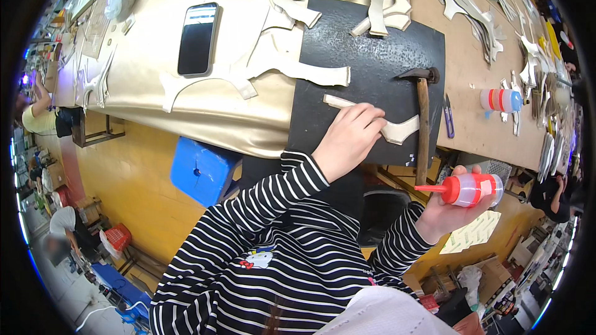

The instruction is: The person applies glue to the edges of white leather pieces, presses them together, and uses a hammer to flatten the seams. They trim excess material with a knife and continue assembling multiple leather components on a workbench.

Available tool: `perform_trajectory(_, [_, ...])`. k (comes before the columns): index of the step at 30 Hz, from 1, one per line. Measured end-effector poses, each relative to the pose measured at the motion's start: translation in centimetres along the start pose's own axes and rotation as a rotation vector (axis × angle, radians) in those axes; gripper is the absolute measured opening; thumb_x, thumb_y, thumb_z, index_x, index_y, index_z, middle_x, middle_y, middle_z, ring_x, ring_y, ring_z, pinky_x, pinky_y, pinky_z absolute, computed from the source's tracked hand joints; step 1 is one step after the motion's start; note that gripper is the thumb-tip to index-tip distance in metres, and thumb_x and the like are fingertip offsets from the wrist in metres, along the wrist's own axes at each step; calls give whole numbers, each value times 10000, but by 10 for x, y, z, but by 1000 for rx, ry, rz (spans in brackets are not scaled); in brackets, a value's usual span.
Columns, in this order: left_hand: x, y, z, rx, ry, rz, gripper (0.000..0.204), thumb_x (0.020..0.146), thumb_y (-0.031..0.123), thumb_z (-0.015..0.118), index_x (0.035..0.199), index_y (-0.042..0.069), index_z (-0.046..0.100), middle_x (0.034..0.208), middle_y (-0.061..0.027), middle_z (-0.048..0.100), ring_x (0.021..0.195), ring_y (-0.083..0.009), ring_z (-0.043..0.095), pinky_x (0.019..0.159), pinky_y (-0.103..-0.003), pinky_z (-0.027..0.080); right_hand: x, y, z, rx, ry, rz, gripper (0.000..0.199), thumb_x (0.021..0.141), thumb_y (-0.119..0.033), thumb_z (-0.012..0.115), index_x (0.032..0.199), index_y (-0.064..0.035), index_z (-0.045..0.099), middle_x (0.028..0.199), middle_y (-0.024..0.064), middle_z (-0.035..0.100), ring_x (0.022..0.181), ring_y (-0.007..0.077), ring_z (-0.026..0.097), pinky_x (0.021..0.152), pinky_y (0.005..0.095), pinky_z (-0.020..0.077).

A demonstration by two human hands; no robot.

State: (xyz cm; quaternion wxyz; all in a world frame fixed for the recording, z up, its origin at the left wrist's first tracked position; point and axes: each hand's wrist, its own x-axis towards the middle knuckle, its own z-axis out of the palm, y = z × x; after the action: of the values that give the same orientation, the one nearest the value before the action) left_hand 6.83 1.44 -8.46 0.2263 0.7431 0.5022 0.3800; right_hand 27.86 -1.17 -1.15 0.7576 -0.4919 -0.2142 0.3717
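Note:
My right hand [458,211] is wrapped round a squeeze bottle [470,190] with red bands. Its long red nozzle points left, toward the lower end of a hammer's wooden handle. Over the black mat [385,56], my left hand [351,138] is closed with bent fingers on a curved off-white cut piece [402,130]. One end of that piece sticks out right of the fingers, and the hand hides its middle. The hammer [423,111] lies along the mat's right side, its metal head away from me.
More off-white cut pieces [323,74] lie on the gold cloth [149,31] and across the mat's far edge. A phone [198,38] rests at left. Right of the mat are a purple pen-like tool [448,118] and another bottle [500,100]. A blue stool [202,170] stands below the table.

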Motion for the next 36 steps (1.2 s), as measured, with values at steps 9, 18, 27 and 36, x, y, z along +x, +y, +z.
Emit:
perform_trajectory(9, [13,-64,-60,222,220,-101,198,834,119,717,1032,103,703,1125,-25,658,1155,-259,580,1051,-468,400,2,14,25,-128,-134,-19,684,922,-614,585,1274,-39,468,982,163,661,837,271,651,764,351,520])
perform_trajectory(18, [8,-101,-68,108,17,6,155,873,188,697,1024,171,727,1129,42,670,1186,-165,575,1153,-508,298,23,62,119,-394,-517,-139,637,962,-517,584,1314,2,474,948,247,690,777,250,682,660,308,552])
perform_trajectory(27, [5,-104,-65,20,30,-49,227,840,111,713,1038,215,750,1156,68,683,1215,-158,571,1173,-457,252,29,113,161,-632,-643,-228,566,921,-436,673,1244,-9,489,864,223,724,546,88,592,416,178,370])
perform_trajectory(36, [7,-105,-67,7,23,-47,222,839,122,706,1037,208,754,1151,80,679,1210,-147,568,1161,-446,269,30,121,164,-689,-660,-309,582,904,-476,661,1226,-26,480,837,216,725,525,89,582,418,176,358])
